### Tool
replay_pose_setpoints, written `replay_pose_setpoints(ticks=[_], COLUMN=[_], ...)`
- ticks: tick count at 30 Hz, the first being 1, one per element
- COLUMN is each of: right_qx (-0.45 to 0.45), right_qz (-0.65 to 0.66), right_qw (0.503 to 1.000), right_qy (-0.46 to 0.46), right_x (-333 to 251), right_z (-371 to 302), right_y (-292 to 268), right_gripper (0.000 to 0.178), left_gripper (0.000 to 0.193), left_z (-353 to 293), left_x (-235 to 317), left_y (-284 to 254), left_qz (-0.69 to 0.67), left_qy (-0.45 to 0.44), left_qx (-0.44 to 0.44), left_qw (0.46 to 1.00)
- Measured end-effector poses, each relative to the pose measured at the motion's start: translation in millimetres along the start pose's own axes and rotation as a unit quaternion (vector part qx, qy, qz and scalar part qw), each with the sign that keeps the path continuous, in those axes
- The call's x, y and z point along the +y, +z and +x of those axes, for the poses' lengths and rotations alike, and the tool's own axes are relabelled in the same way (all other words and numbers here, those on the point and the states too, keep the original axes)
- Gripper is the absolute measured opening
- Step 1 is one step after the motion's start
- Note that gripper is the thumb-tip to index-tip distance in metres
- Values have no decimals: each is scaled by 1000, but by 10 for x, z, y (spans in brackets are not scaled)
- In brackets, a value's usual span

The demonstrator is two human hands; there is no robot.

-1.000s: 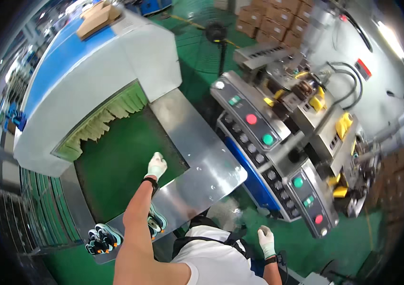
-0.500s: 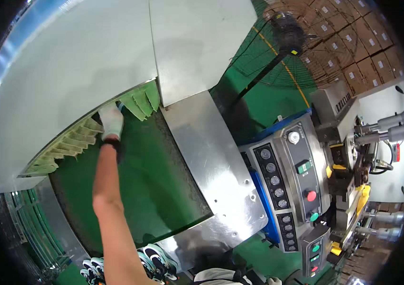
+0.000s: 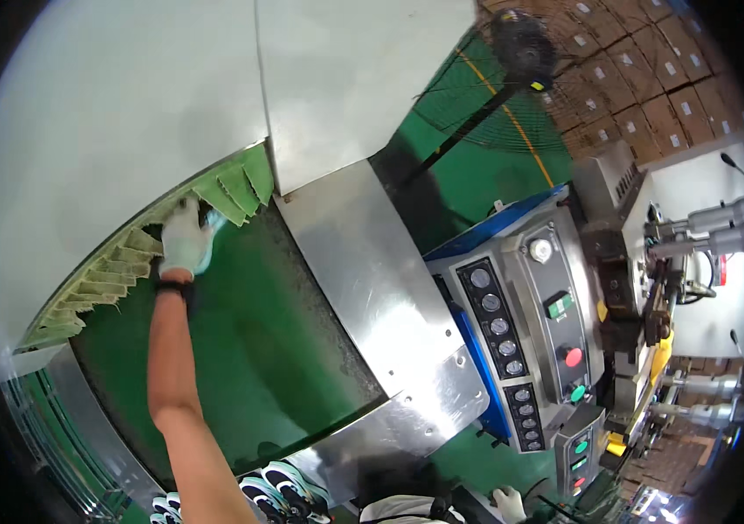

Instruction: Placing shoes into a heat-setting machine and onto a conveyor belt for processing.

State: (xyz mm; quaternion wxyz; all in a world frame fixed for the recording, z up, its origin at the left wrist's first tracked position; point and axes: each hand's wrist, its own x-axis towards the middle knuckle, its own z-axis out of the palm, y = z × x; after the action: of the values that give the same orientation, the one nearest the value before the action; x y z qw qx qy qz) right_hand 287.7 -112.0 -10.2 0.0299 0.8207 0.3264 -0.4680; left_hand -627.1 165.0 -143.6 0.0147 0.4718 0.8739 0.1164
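My left hand [image 3: 183, 242], in a white glove with a dark band at the wrist, is at the green strip curtain [image 3: 236, 186] of a white machine. Its fingers are closed round a pale blue shoe [image 3: 207, 241]; only a narrow edge shows beside the palm, and the rest is hidden. Below the hand lies a green conveyor belt [image 3: 258, 332]. At the lower edge my right hand [image 3: 509, 504], also white-gloved, is small and partly cut off, so its grip cannot be made out.
White, black and teal shoes [image 3: 289, 491] stand near the belt's close end. A steel plate [image 3: 372, 279] borders the belt. Right of it is a control panel [image 3: 555, 306] with dials and buttons. A fan [image 3: 520, 52] and stacked cartons [image 3: 643, 79] stand farther back.
My left hand has come back out from the curtain, and more of the glove and the pale blue shoe shows. The whole view has shifted slightly. More of my right hand shows at the lower edge.
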Motion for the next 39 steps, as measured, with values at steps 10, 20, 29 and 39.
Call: replay_pose_setpoints(ticks=[10, 20, 29, 39], right_qx=[-86, -520, -404, -271], right_qz=[-69, 418, 593, 705], right_qw=[948, 713, 603, 607], right_qy=[-298, -216, -349, -247], right_x=[-1849, -2385, -2257, -1251], right_z=[52, -248, -225, -301], right_y=[813, 643, -1157, -1718], right_gripper=[40, 59, 91, 84], left_gripper=[49, 59, 51, 75], left_z=[-2914, -3253, -2078, -842], left_x=[1585, 3936, 6672, 8671], left_y=[-558, -1970, -1903, -311], left_qz=[-198, -554, -407, -129], left_qy=[-8, 320, 466, 427], left_qx=[-226, -387, -223, -144], left_qw=[954, 664, 754, 883])
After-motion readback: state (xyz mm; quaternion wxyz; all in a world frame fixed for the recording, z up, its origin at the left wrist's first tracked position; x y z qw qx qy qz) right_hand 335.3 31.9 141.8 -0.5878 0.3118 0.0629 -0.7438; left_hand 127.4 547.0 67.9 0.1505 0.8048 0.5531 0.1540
